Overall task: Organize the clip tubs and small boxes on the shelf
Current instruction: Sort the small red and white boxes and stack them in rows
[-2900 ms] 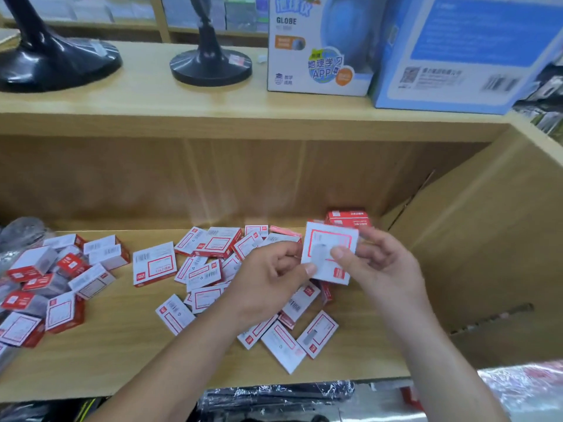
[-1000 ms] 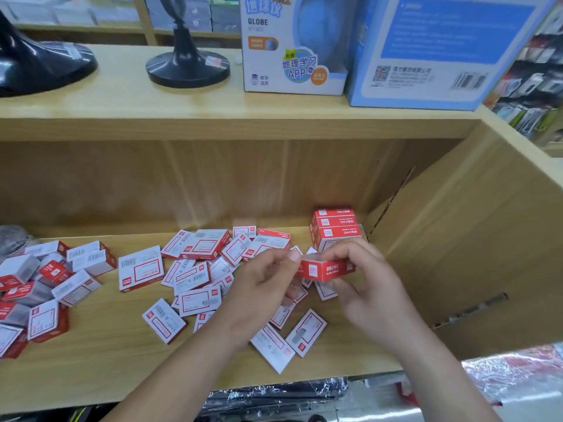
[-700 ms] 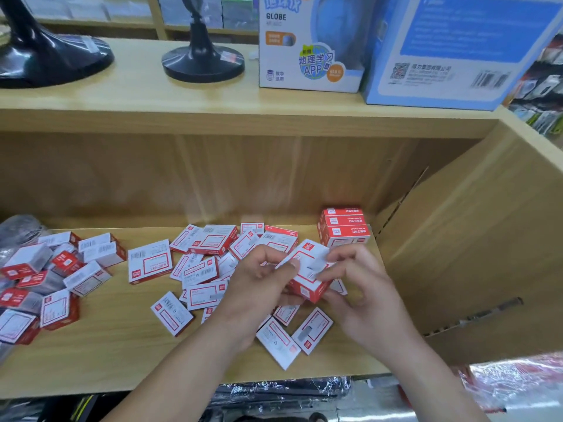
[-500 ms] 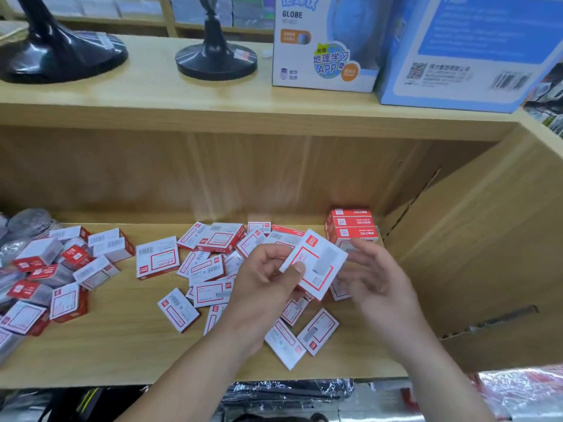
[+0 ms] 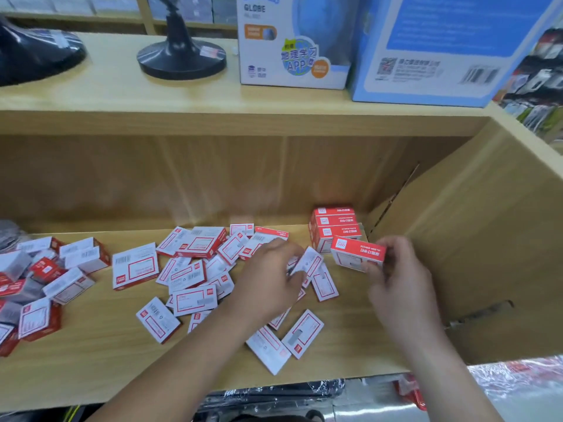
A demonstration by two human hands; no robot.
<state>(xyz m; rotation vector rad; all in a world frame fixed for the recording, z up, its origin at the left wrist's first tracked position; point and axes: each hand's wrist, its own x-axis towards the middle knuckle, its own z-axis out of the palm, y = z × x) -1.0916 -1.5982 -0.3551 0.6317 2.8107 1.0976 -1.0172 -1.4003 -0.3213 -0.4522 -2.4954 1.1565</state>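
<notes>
Several small red-and-white boxes lie scattered flat on the wooden shelf. A neat stack of the same boxes stands in the back right corner. My right hand grips one box by its right end, red side up, just in front of that stack. My left hand is down on the scattered pile, its fingers and thumb pinching the edge of a white-faced box; motion blur softens the fingertips.
A second heap of boxes fills the shelf's left end. The side panel walls in the right. On the top board stand two black bases, a globe carton and a blue carton. Wrapped goods lie below.
The box passed from my left hand to my right, which carried it toward the corner stack. My left hand dropped onto the scattered pile and took hold of another box.
</notes>
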